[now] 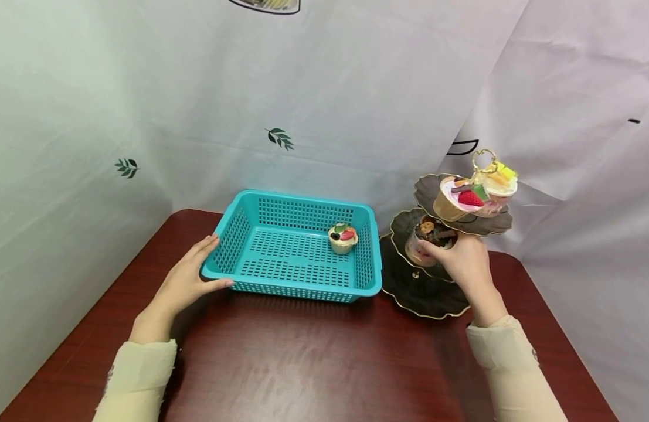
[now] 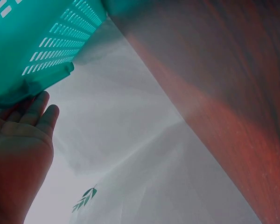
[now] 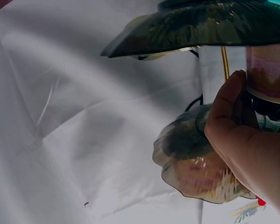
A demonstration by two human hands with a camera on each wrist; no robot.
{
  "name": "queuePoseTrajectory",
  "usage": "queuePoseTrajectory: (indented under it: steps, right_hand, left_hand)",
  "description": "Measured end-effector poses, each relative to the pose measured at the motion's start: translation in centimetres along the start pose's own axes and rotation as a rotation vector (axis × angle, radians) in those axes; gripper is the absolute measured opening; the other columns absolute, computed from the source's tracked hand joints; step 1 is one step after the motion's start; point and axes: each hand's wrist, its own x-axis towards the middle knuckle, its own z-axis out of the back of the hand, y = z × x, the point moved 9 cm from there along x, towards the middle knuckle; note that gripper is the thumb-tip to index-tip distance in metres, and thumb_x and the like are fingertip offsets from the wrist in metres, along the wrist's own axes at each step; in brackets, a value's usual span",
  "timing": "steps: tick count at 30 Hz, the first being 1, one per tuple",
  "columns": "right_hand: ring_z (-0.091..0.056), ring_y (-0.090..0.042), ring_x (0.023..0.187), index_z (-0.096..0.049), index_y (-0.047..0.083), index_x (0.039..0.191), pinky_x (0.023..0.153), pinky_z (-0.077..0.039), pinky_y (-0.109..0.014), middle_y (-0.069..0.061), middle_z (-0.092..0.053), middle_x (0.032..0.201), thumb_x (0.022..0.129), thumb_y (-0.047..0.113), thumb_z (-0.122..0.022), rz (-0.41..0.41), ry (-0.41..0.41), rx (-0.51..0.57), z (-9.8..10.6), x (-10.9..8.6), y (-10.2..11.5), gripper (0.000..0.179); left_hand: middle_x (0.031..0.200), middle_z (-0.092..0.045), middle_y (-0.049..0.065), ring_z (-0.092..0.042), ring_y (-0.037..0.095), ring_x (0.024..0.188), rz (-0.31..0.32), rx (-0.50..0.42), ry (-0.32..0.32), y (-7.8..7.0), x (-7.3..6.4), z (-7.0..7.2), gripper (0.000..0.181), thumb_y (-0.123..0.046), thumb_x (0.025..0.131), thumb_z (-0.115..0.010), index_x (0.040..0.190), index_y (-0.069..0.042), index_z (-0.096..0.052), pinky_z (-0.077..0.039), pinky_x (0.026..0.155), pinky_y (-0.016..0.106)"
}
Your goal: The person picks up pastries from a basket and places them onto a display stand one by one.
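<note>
At the front left corner of a turquoise plastic basket (image 1: 298, 283) is my left hand (image 1: 183, 280), its extended fingers along the left rim and its thumb at the front rim. The left wrist view shows these fingertips against the underside of the basket's rim (image 2: 42, 86). On the middle tier of a dark, gold-edged three-tier stand (image 1: 414, 296), my right hand (image 1: 465, 258) grips a clear dessert cup (image 1: 416, 251) with a dark, cookie-like topping. Thumb in front, fingers round the far side of the cup (image 3: 269, 74). A small fruit-topped tart (image 1: 342, 239) sits inside the basket at its right.
Two more desserts, a pink cream cone-shaped cup (image 1: 453, 202) with a strawberry and a yellow-topped cup (image 1: 500, 186), stand on the top tier beside a gold ring handle (image 1: 484, 157). White cloth (image 1: 324, 88) hangs behind the reddish-brown table (image 1: 313, 357).
</note>
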Motion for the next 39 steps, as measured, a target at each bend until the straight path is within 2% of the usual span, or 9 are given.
queuePoseTrajectory:
  steps: [10,20,29,39]
  right_hand:
    - [-0.054,-0.048,0.110,-0.049,-0.005,0.130,0.092,-0.043,-0.060,-0.030,-0.057,0.123,0.078,0.034,-0.078,-0.017,0.006,0.022,-0.2,0.2,-0.7,0.071]
    - [-0.053,-0.051,0.110,-0.050,-0.006,0.128,0.092,-0.043,-0.061,-0.032,-0.057,0.124,0.078,0.036,-0.077,-0.033,0.004,0.004,-0.3,0.6,-1.1,0.070]
    - [-0.055,-0.052,0.106,-0.053,-0.006,0.126,0.086,-0.044,-0.061,-0.033,-0.058,0.119,0.080,0.044,-0.074,-0.063,0.035,-0.051,-0.5,0.3,-1.4,0.071]
    - [-0.054,-0.052,0.109,-0.054,-0.004,0.125,0.088,-0.043,-0.061,-0.033,-0.059,0.121,0.081,0.045,-0.073,-0.059,0.033,-0.045,-0.6,0.1,-1.6,0.069]
  left_hand:
    - [0.156,-0.028,0.020,-0.030,0.043,0.140,0.011,0.003,0.000,0.2,0.0,0.0,0.098,-0.042,0.074,-0.081,0.150,-0.004,-0.031,-0.036,0.102,0.066]
    - [0.155,-0.029,0.021,-0.031,0.044,0.139,0.002,0.006,-0.011,0.2,0.1,-0.1,0.098,-0.042,0.073,-0.081,0.150,-0.004,-0.032,-0.037,0.100,0.066]
    - [0.155,-0.029,0.021,-0.032,0.044,0.138,0.001,0.006,-0.007,0.0,0.0,0.1,0.098,-0.042,0.074,-0.081,0.150,-0.005,-0.032,-0.037,0.099,0.066]
    - [0.155,-0.028,0.021,-0.031,0.045,0.138,0.006,0.003,-0.005,0.2,0.1,-0.2,0.098,-0.042,0.074,-0.081,0.150,-0.004,-0.031,-0.037,0.099,0.067]
